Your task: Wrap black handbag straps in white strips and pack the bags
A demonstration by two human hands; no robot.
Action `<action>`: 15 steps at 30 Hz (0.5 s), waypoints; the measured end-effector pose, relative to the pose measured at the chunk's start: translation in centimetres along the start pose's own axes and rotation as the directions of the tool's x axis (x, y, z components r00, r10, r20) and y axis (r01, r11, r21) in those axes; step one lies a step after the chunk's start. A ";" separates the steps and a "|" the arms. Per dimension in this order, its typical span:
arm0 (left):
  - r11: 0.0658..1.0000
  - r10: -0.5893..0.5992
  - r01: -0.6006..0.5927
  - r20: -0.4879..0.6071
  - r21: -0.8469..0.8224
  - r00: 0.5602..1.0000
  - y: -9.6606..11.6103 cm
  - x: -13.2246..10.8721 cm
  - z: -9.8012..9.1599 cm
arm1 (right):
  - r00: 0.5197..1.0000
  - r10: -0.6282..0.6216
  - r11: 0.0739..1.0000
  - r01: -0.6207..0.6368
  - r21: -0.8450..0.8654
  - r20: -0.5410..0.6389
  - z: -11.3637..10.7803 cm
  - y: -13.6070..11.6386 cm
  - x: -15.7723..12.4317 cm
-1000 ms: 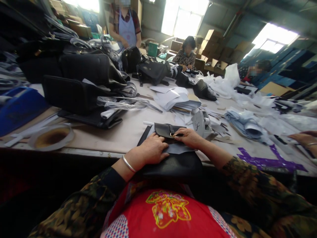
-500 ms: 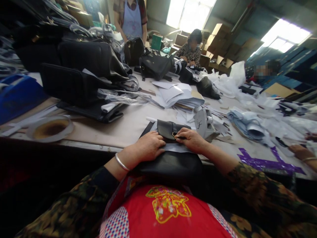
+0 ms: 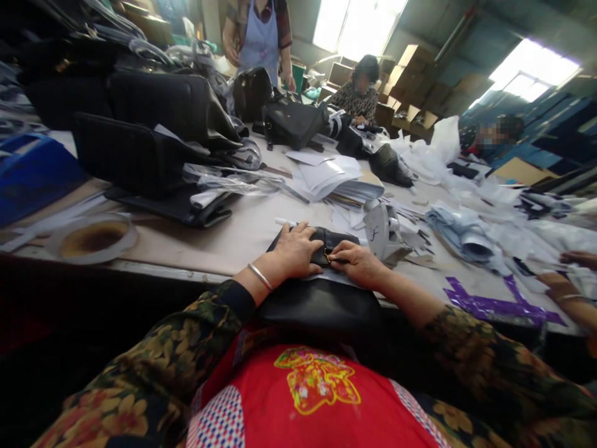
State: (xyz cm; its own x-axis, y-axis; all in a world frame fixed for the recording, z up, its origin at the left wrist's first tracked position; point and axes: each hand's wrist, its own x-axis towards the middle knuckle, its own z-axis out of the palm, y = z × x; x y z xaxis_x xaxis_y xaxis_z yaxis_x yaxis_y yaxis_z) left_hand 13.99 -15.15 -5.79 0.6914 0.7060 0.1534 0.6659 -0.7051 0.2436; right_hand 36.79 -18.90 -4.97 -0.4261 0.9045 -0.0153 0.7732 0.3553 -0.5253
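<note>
A black leather bag [image 3: 321, 305] lies at the near table edge, partly hanging over it toward me. My left hand [image 3: 298, 249] rests on top of the bag's folded flap, fingers curled over its far edge. My right hand [image 3: 357, 261] pinches at the small gold clasp [image 3: 329, 258] on the flap's front, fingers pressed together. A grey sheet [image 3: 333, 280] shows under the flap. A silver bangle [image 3: 259, 276] sits on my left wrist.
Stacked black bags [image 3: 153, 137] and plastic wrap fill the left. A tape roll [image 3: 93, 238] lies near the front edge. White papers [image 3: 333, 177], a paper-wrapped piece [image 3: 380, 230] and purple tape [image 3: 494, 305] lie to the right. Another person's hands [image 3: 576, 292] reach in from the right; others work at the far end.
My left hand slid forward from the bag's near side onto the top of the flap. The right hand stayed at the clasp. The view tilted slightly.
</note>
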 end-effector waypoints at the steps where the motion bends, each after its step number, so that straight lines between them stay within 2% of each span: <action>1: 1.000 -0.013 0.013 0.024 0.000 1.000 0.0 0.1 0.2 | 1.000 0.020 1.000 -0.020 0.019 0.001 -0.1 0.1 0.1; 7: 0.996 -0.093 0.094 0.063 -0.010 0.994 0.0 0.1 0.4 | 0.997 0.051 0.996 -0.054 0.068 0.051 -0.1 0.4 0.2; 12: 0.994 -0.112 0.113 0.067 -0.010 0.991 -0.2 0.2 0.6 | 0.997 -0.050 0.997 0.054 -0.059 0.066 0.4 -0.2 -0.3; 15: 0.996 -0.083 0.082 0.031 0.030 0.996 0.3 -0.1 0.2 | 0.987 -0.115 0.978 0.132 -0.163 0.111 0.5 -0.5 -0.6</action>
State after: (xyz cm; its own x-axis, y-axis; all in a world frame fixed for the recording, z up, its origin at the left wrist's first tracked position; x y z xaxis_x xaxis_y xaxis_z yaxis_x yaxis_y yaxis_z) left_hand 14.18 -15.39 -5.98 0.6421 0.7596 0.1032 0.7285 -0.6465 0.2266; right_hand 36.40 -19.70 -5.11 -0.5613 0.8261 -0.0489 0.7764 0.5052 -0.3767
